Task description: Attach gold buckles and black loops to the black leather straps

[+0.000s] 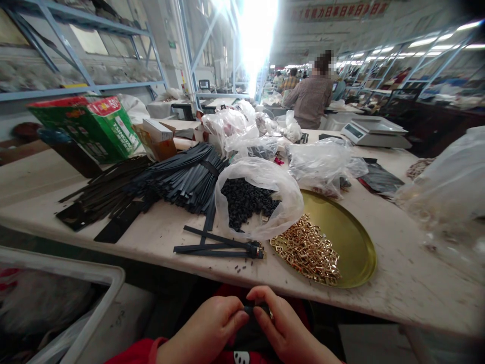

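Just below the table's front edge, my left hand (216, 321) and my right hand (276, 319) are close together. Both pinch a short dark strap (248, 309), most of it hidden by the fingers. A small pale gold glint shows by the right fingers, too little to name. In front of them on the table lie several dark straps (215, 253) with gold ends. Behind those, an open plastic bag (261, 172) holds many small black loops (246, 199). To its right, gold buckles (310, 247) are heaped on a round gold tray (358, 242).
A tied bundle of dark strips (182, 174) and browner strips (109, 189) lie left. Behind are a green carton (102, 129), plastic bags (318, 162) and a scale (375, 131). A white bin (117, 278) stands lower left. A person (310, 101) stands beyond.
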Demonstrator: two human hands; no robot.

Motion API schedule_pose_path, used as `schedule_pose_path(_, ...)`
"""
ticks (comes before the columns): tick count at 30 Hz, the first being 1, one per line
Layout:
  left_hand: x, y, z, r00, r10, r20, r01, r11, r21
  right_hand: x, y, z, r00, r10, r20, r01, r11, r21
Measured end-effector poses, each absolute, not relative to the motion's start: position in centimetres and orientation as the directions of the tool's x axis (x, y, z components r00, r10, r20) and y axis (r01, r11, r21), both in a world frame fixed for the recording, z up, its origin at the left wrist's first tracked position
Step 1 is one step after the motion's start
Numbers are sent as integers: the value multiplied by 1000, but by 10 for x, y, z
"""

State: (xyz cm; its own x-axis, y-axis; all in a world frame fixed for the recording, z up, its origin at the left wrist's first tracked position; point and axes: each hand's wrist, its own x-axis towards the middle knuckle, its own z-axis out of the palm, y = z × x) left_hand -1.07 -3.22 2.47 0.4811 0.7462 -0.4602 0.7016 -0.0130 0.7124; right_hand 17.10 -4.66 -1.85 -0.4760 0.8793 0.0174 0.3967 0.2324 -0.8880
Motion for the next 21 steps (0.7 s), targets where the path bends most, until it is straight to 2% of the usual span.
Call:
schedule_pose_path(8, -11, -36, 21, 467, 786, -406, 744, -101, 661, 167, -51, -23, -466, 884, 33, 400, 244, -884)
schedule_pose_path(10, -11, -34, 25, 477, 763, -436, 704, -35, 709, 166, -50, -25, -444, 895, 26, 367, 209, -906)
schedule_pose_path(13, -10, -30, 25, 478, 708, -519, 593, 175, 786, 166, -48, -25, -408, 913, 27, 307, 165, -937)
schedule_pose_path(16, -7, -28, 17, 466, 688, -556, 512, 303, 804, 166, -45, -25, -403, 914, 51, 321, 194, -927)
schedule_pose_path(18, -4, -28, 11, 431, 728, -533, 582, 227, 781, 166, -43, -26, -423, 902, 84, 373, 259, -891)
schedule_pose_path(21, -1, -28, 4, 401, 798, -451, 763, -17, 647, 168, -41, -31, -472, 866, 167, 436, 394, -809)
